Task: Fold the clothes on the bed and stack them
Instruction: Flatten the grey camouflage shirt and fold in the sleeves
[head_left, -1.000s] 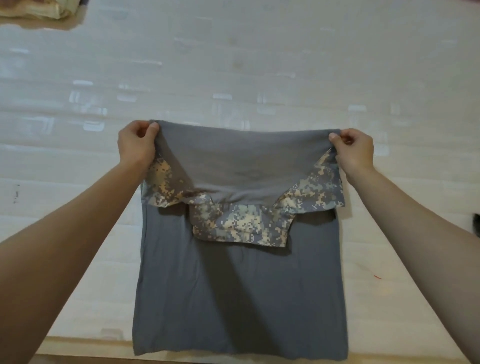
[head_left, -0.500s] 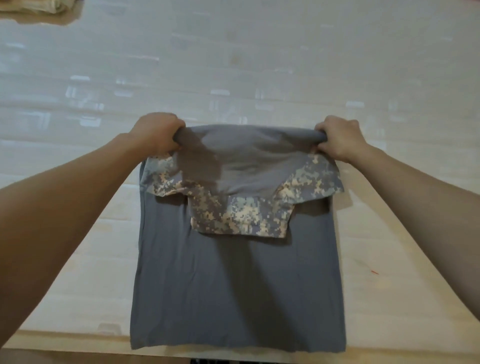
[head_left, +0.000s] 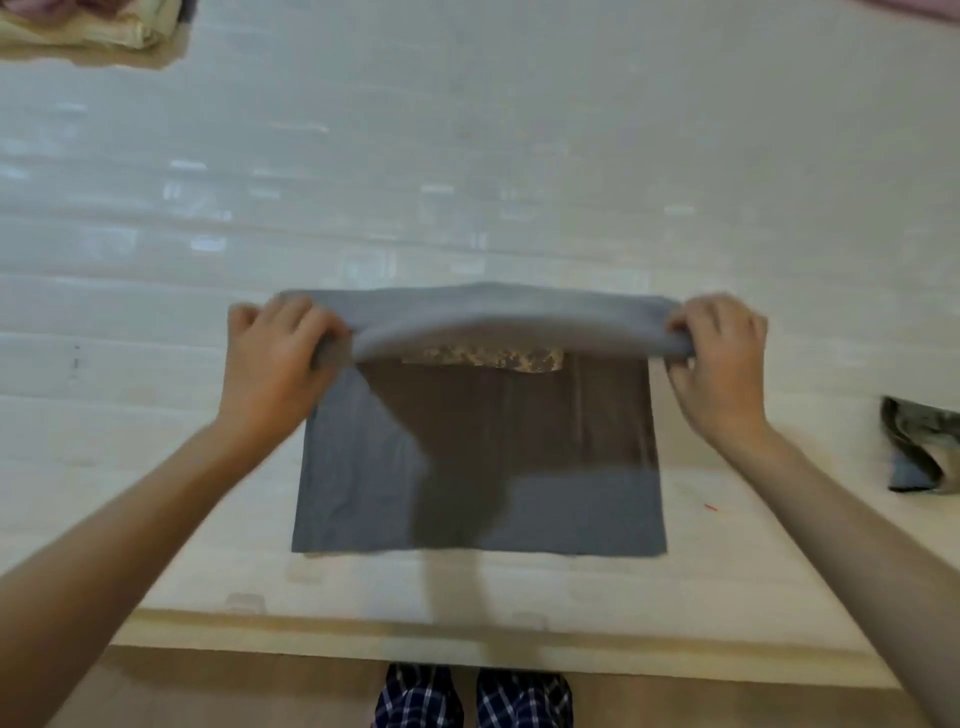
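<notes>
Pale and ribbed in long bands, the bed (head_left: 467, 156) fills nearly all of what we see from the head camera. Its surface is faintly glossy and its near edge runs across the bottom of the view. Below that edge we make out a strip of brown floor (head_left: 208, 696) and the person's checked trousers (head_left: 472, 696), dark blue with white lines.

Close to the front edge lies the grey shirt (head_left: 389, 483), spread flat on the bed with its lower hem parallel to that edge. Its far part is lifted and turned over toward us, forming a rounded fold that spans from hand to hand. The fold throws a dark shadow on the layer beneath. Under its middle we glimpse a narrow strip of the camouflage panel (head_left: 488, 358), speckled tan and grey.

The left hand (head_left: 280, 358) grips the left end of the fold, back of the hand up and fingers curled round bunched cloth. The right hand (head_left: 719, 364) holds the right end in the same way, its fingers closed over the grey fabric. We cannot make out either thumb clearly, as both hands are slightly blurred. Both forearms are bare and reach in from the lower corners.

In the far left corner we see a folded pile (head_left: 88, 26) of yellowish cloth, well apart from the shirt. At the right edge a crumpled garment (head_left: 919, 447), dark with blue and drab patches, lies on the bed, clear of the right forearm.
</notes>
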